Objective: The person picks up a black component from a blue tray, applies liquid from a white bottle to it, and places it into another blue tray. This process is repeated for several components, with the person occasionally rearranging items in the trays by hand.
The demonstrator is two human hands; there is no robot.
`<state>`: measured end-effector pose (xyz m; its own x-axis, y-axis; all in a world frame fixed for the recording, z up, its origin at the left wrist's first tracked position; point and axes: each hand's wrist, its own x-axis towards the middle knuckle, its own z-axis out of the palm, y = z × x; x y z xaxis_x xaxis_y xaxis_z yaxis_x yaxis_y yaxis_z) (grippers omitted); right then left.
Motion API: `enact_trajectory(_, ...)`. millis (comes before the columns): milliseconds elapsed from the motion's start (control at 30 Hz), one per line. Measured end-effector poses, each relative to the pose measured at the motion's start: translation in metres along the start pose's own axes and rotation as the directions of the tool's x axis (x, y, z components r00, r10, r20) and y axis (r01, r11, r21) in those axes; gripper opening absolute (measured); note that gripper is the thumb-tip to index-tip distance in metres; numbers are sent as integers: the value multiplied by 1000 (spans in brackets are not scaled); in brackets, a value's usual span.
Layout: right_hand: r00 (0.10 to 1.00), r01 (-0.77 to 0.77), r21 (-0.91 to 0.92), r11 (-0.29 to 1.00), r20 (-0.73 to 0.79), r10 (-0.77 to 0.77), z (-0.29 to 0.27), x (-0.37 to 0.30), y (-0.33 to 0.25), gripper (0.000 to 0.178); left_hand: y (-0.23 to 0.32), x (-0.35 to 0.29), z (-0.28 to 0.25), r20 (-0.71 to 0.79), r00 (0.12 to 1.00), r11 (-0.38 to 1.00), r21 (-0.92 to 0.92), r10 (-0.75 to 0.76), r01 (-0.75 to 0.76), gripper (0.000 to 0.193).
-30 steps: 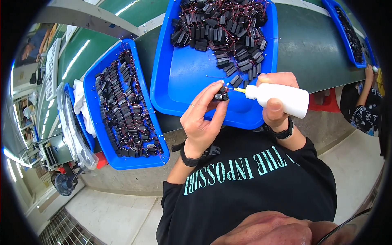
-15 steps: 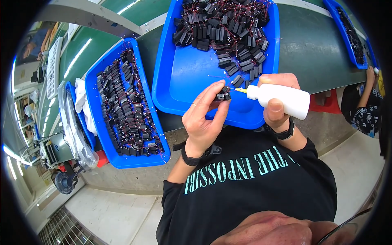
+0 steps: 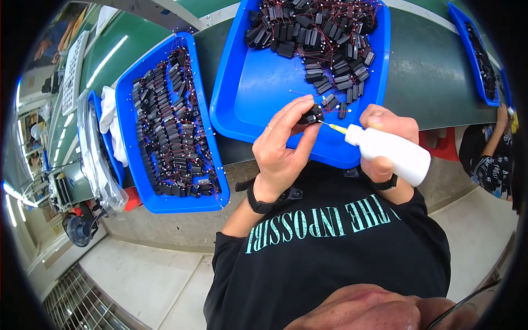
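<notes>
Between the thumb and fingers of my left hand [image 3: 283,140] is a small black block-shaped part [image 3: 312,114], held over the near side of a large blue tray [image 3: 231,118]. My right hand [image 3: 389,132] grips a white squeeze bottle [image 3: 393,155], tilted so that its thin needle tip with a yellow base [image 3: 337,128] points at the black part. The needle's end is at or very close to the part; contact is too small to tell. Many similar black parts [image 3: 330,38] with thin red wires and white ends lie heaped in the tray's far portion.
Left of the large tray stands another blue tray [image 3: 220,204] with rows of wired black parts. Clear plastic bags [image 3: 99,159] and a white cloth [image 3: 108,121] lie beyond it. A small fan [image 3: 78,230] is at lower left. At far right, another person [image 3: 491,157] reaches toward a blue tray [image 3: 466,41].
Both hands appear slightly further right in the picture, still holding the black part and bottle. The bottle has drawn back a little, showing more of its needle. The whole view has shifted slightly.
</notes>
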<state>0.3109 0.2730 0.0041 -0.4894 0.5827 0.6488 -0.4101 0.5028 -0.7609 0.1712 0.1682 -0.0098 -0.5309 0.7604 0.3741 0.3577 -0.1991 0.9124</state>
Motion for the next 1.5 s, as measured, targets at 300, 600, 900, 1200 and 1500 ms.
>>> enact_trajectory(300,997,80,-316,945,41,-70,-1,-6,0,40,1,-2,-3,32,999,999,39,30,-31,42)
enact_trajectory(600,993,44,-364,930,122,1,-6,-2,-2,52,0,-2,-1,31,999,999,24,26,-27,42)
enact_trajectory(900,947,85,140,987,-319,-36,6,4,12,54,-1,-2,-7,35,996,987,-136,-84,88,41)
enact_trajectory(1200,907,-50,135,990,-409,101,5,0,8,52,12,1,-21,42,952,790,-548,-302,275,37)
enact_trajectory(1500,928,-106,157,982,-338,154,-1,-1,8,54,6,6,-18,63,961,796,-547,-269,259,37)
